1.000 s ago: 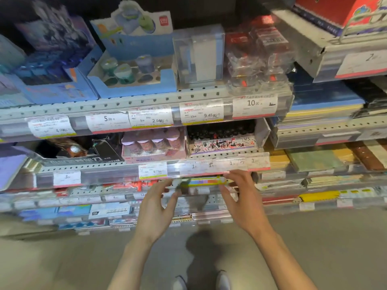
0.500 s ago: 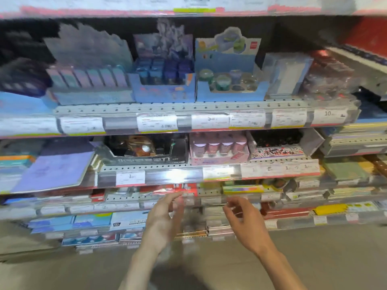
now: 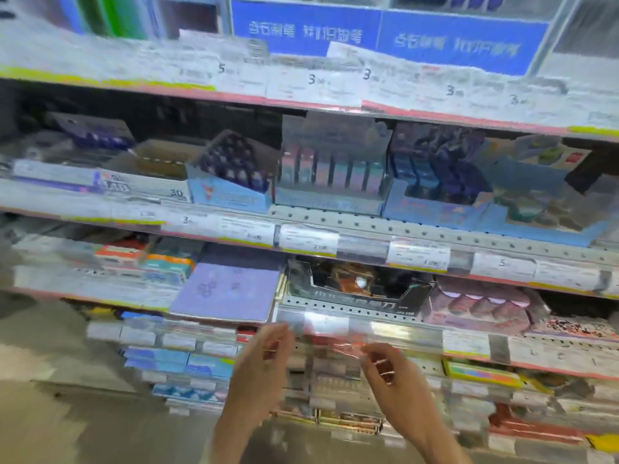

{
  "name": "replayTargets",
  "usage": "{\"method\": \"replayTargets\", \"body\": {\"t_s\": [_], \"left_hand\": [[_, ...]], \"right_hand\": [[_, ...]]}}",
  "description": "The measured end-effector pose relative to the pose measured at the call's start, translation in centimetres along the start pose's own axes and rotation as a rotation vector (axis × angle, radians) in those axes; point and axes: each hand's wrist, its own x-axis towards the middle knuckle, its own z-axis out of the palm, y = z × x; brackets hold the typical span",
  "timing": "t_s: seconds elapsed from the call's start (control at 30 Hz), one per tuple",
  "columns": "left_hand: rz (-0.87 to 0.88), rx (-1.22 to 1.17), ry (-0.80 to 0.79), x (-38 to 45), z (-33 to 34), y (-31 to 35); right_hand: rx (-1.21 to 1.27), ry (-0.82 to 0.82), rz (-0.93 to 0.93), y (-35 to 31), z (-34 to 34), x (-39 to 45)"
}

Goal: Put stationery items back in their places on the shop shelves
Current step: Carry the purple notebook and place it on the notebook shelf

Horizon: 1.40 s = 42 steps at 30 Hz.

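The shelf edge (image 3: 435,234) is showing as matt grey perforated metal. The clear plastic label strip (image 3: 361,328) is glaring glossy white. The price tags (image 3: 310,237) are looking like matt paper. The blue boxes (image 3: 432,209) are looking like smooth card. The purple pad (image 3: 227,289) is looking matt.

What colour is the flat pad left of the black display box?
Lavender purple pad, faint darker print; head view, the only one, blurred.
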Motion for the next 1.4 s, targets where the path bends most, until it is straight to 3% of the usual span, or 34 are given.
{"method": "replayTargets", "body": {"t_s": [0.13, 0.33, 0.5, 0.63, 0.8, 0.97, 1.17, 1.4], "left_hand": [[0.003, -0.07, 0.098, 1.7, -3.1, 2.4], [0.032, 0.068, 0.215, 4.3, -9.4, 2.2], [0.001, 0.16, 0.259, 7.9, -13.9, 0.3], [0.047, 0.34, 0.188, 10.8, -16.3, -1.5], [0.026, 0.438, 0.021, 13.0, -17.7, -3.9], [-0.015, 0.262, -0.101, 13.0, -18.5, -3.8], [-0.099, 0.078, -0.105, 13.4, -19.0, -4.3], [-0.111, -0.052, -0.144, 13.9, -19.4, -4.2]], "right_hand": [[0.043, -0.018, -0.056, -2.5, 1.8, 3.1], [0.033, -0.095, -0.167, -7.0, 5.7, 6.8], [0.055, -0.019, -0.174, -10.3, 8.7, 8.4], [0.016, 0.104, -0.008, -12.8, 10.9, 9.5], [-0.078, 0.178, 0.038, -14.5, 12.8, 9.5], [-0.016, 0.213, 0.142, -15.7, 13.6, 9.4], [0.099, 0.133, 0.277, -15.3, 13.7, 9.7], [0.308, 0.095, 0.286, -15.0, 13.6, 8.7]]}}
